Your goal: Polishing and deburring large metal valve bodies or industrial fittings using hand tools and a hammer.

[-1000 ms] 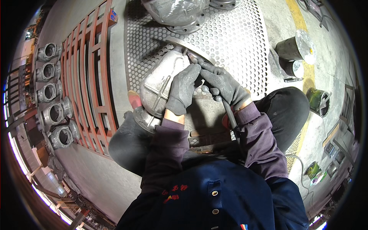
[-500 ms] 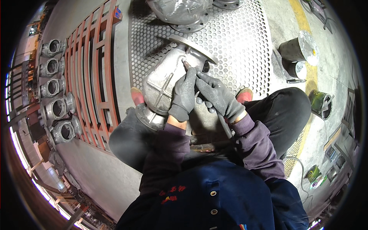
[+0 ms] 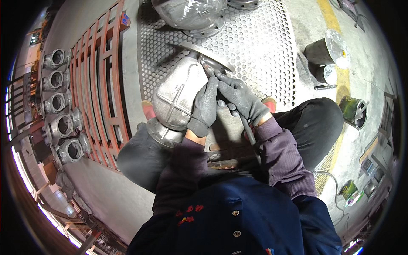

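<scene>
We see the metal casting [image 3: 172, 95] at left, just beside and ahead of our left hand [image 3: 205, 103], which reaches forward, fingers closed round the front of a slim tool [image 3: 247, 129]. Our right hand [image 3: 241, 97] angles inward against it, clamped on the tool's body.

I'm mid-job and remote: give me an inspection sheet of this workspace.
Surface: perforated metal sheet, brightly lit.
Job's things: flanged casting before the person; slim tool, tip by the casting's neck, contact unclear.
Clutter: metal cans and green tins at right.
Hands: left hand and right hand, both gloved, holding the tool.
Cables: grey cable, lower right; its ends unclear.
Surroundings: second casting ahead; red rack at left.
</scene>
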Tool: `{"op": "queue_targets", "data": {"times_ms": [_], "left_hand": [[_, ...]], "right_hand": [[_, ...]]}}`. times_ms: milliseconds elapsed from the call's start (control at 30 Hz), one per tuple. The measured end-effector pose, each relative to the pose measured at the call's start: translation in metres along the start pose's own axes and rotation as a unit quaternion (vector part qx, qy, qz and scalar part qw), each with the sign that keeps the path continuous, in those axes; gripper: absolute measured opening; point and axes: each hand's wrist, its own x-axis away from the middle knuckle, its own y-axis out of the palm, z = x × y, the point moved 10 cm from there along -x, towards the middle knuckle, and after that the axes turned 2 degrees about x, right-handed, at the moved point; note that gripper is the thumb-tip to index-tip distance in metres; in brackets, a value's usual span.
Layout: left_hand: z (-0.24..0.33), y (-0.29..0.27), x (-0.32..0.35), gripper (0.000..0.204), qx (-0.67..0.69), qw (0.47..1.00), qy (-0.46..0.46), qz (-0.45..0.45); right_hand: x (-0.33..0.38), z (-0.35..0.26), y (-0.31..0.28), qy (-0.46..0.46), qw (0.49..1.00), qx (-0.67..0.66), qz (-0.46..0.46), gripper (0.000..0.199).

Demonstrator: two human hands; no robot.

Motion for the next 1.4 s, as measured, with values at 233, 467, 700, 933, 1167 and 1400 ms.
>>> {"op": "queue_targets", "data": {"times_ms": [233, 467, 700, 933, 1167, 1400], "left_hand": [[0.01, 0.05, 0.037, 0.05, -0.278, 0.953, 0.081, -0.089], [-0.024, 0.067, 0.088, 0.055, -0.097, 0.99, -0.049, -0.087], [-0.033, 0.054, 0.108, 0.05, -0.134, 0.988, -0.034, -0.064], [-0.016, 0.039, 0.125, 0.041, -0.182, 0.981, 0.061, -0.028], [-0.009, 0.013, 0.148, 0.04, 0.015, 0.997, 0.067, -0.027], [-0.079, -0.046, 0.156, 0.034, 0.059, 0.991, -0.086, 0.083]], "right_hand": [[-0.019, 0.031, -0.041, -0.08, 0.993, 0.052, 0.068, 0.044], [-0.027, 0.054, -0.079, -0.189, 0.953, 0.217, 0.09, 0.046], [-0.045, 0.046, -0.078, -0.209, 0.936, 0.274, 0.065, 0.043], [0.03, 0.015, -0.061, -0.109, 0.971, 0.196, 0.076, 0.051], [0.119, 0.042, 0.044, 0.123, 0.983, 0.129, -0.04, 0.042], [0.104, 0.093, 0.094, 0.121, 0.97, 0.179, -0.113, 0.047]]}}
